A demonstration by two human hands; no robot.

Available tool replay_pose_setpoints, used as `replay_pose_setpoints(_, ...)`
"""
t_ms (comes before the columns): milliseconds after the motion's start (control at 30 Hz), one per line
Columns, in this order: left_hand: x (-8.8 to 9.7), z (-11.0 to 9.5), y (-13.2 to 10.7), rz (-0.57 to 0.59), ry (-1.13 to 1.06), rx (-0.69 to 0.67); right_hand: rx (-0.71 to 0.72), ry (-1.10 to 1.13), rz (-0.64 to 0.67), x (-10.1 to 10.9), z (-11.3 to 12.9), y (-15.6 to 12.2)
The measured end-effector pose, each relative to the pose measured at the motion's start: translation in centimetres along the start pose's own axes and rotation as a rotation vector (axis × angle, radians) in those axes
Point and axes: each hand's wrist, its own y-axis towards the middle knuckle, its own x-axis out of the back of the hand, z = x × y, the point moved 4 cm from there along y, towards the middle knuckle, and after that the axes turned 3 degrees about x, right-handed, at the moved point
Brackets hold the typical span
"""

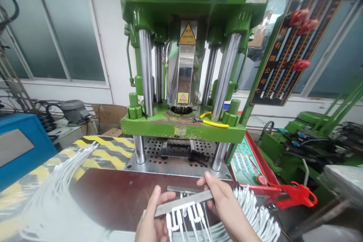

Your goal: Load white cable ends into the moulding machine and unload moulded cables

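Both my hands hold a flat grey metal bar (184,203) low in the middle of the head view. My left hand (151,221) grips its left end, thumb up against it. My right hand (224,206) pinches its right end, fingers closed over the top edge. Under the bar hangs a row of white moulded plugs (185,215) with thin white cables trailing down. A second metal strip (181,189) lies just behind on the dark red table (113,196).
A green vertical press (184,64) stands right behind the table, with a perforated steel plate (176,155) under it. Yellow-handled pliers (212,122) lie on its green platen. White cable bundles (62,174) lie at left, more plugs (261,215) at right, beside red-handled cutters (295,194).
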Motion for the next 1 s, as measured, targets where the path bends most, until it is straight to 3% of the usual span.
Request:
replay_pose_setpoints(100, 0.1, -1.0, 0.1, -0.110, 0.023, -0.103, 0.113, -0.191, 0.039, 0.6, 1.4, -2.1)
replay_pose_setpoints(233, -0.5, -1.0, -0.5, -0.135, 0.020, -0.210, 0.595, -0.686, 0.172, 1.0, 4.6, -4.7)
replay_pose_setpoints(300, -0.9, -0.9, -0.7, -0.134, 0.039, -0.214, 0.716, -0.885, 0.277, 0.6, 5.2, -5.7)
replay_pose_setpoints(367, -1.2, -1.0, -0.8, -0.123, 0.055, -0.219, 0.747, -1.025, 0.334, 0.2, 5.2, -6.1)
replay_pose_setpoints(467, -1.7, -1.4, -1.2, -0.120, 0.094, -0.272, 0.759, -1.148, 0.306, -0.3, 4.8, -6.1)
replay_pose_setpoints(633, -2.0, -1.8, -1.7, -0.129, 0.187, -0.274, 0.877, -1.125, 0.229, 0.1, 4.2, -5.9)
replay_pose_setpoints(767, -1.8, -1.4, -1.2, -0.114, 0.223, -0.262, 0.794, -1.079, 0.241, 0.8, 4.4, -5.8)
replay_pose_setpoints(1000, -3.1, -0.7, -0.4, -0.022, 0.369, -0.329, 0.717, -1.133, 0.335, -1.1, 4.8, -6.2)
